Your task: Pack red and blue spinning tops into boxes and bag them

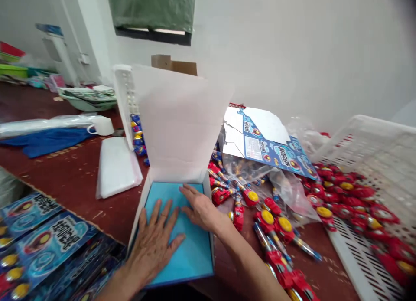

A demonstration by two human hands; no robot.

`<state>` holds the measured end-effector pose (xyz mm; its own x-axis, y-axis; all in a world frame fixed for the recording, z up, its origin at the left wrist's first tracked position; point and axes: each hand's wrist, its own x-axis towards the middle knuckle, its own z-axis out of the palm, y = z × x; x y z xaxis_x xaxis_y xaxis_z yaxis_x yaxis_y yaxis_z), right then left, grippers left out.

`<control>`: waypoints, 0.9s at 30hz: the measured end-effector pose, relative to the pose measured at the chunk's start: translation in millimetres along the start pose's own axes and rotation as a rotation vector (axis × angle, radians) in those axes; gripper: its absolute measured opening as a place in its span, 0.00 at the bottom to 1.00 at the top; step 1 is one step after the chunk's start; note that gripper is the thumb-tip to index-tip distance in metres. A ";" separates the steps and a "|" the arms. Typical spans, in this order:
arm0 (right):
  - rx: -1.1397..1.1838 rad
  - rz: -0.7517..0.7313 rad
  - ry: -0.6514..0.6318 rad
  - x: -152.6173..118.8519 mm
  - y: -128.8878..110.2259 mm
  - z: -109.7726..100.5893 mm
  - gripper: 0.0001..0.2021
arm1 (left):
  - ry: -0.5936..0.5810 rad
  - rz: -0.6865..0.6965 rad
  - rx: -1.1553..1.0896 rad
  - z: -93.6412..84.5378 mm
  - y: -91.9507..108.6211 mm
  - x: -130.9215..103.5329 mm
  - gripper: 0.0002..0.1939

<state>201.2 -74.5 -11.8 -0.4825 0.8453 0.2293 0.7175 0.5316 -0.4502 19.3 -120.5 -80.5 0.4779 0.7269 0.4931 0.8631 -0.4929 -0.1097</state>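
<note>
In front of me stands an open cardboard box (210, 231) with its tall white lid (183, 127) raised at the back. A flat light-blue panel (193, 260) covers the inside of the box. My left hand (151, 244) lies on the panel's left part with its fingers spread. Near the panel's upper right, my right hand (199, 210) rests with fingers stretched out, its wrist crossing the box's right wall. Neither hand grips anything.
Red toys with yellow buttons (266, 218) lie loose on the dark red table at right, beside a white plastic crate (344, 249) of red parts. Printed blue card (282, 155) lies behind them. At left are plastic bags (118, 166), a white cup (103, 125) and printed boxes (52, 240).
</note>
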 end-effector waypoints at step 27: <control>-0.717 0.478 0.459 -206.6 94.7 -20.9 0.23 | -0.341 0.044 -0.314 -25.5 31.3 23.0 0.24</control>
<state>379.3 -197.7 -83.8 0.0724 0.8379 0.5410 0.9954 -0.0951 0.0140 53.2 -131.5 -50.6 0.5849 0.7918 0.1759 0.7746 -0.6096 0.1682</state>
